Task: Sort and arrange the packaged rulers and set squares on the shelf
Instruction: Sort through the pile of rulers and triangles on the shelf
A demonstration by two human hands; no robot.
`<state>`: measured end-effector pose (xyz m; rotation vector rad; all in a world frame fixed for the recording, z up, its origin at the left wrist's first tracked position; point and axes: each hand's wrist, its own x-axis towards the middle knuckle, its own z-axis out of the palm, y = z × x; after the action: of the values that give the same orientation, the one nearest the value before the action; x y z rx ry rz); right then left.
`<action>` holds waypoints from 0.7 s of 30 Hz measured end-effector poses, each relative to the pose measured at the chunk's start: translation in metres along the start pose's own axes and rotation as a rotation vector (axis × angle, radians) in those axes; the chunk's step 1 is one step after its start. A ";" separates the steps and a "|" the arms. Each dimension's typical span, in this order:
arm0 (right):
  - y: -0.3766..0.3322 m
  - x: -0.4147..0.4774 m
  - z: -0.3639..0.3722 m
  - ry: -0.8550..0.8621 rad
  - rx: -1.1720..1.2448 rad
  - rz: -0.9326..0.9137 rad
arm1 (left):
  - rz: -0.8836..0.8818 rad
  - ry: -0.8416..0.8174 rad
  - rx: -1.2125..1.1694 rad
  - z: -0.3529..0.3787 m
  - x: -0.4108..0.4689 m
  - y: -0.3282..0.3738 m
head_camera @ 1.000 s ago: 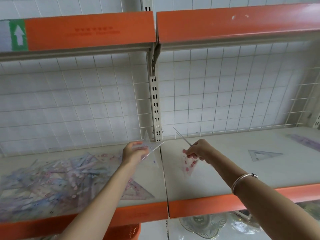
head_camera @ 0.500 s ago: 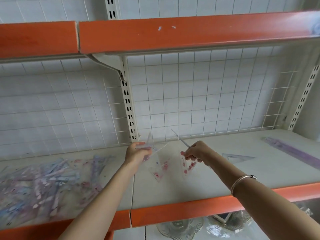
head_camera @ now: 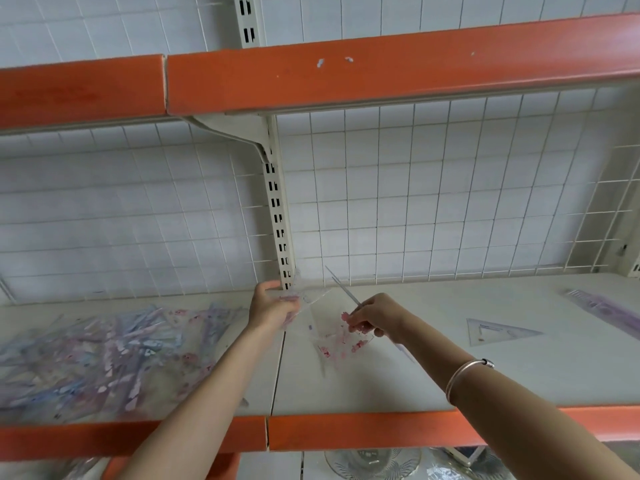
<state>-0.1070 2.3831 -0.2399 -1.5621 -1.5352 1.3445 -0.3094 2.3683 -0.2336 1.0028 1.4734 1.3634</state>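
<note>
Head view catches sorting by the back edge of the shelf (head_camera: 450, 382): left grip (head_camera: 273, 306) clasps a clear set square (head_camera: 311, 295), right grip (head_camera: 375, 315) pinches seemingly a pink-printed packet (head_camera: 337, 346), probably due beside its kind.

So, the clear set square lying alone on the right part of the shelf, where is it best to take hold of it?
Probably the short left edge. The set square lies flat and thin on the shelf, its long point aimed right, nothing touching it. Come from above, lift that edge with a fingernail, then pinch both faces.
</note>
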 end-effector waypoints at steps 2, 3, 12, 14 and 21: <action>-0.004 0.003 0.008 -0.006 0.013 -0.007 | -0.012 0.015 0.002 -0.008 0.001 -0.001; -0.006 0.004 0.012 -0.009 0.023 -0.010 | -0.026 0.019 -0.009 -0.012 0.001 0.000; -0.022 0.013 0.033 0.021 0.217 -0.046 | -0.340 -0.253 -0.160 -0.032 -0.001 -0.003; -0.024 0.012 0.035 0.029 0.268 -0.045 | -0.353 -0.264 -0.145 -0.031 -0.001 -0.004; -0.021 0.009 0.033 0.009 0.389 0.018 | -0.360 -0.306 -0.137 -0.028 0.000 0.001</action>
<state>-0.1467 2.3874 -0.2347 -1.3360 -1.1679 1.5344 -0.3359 2.3598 -0.2319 0.7735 1.2403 0.9889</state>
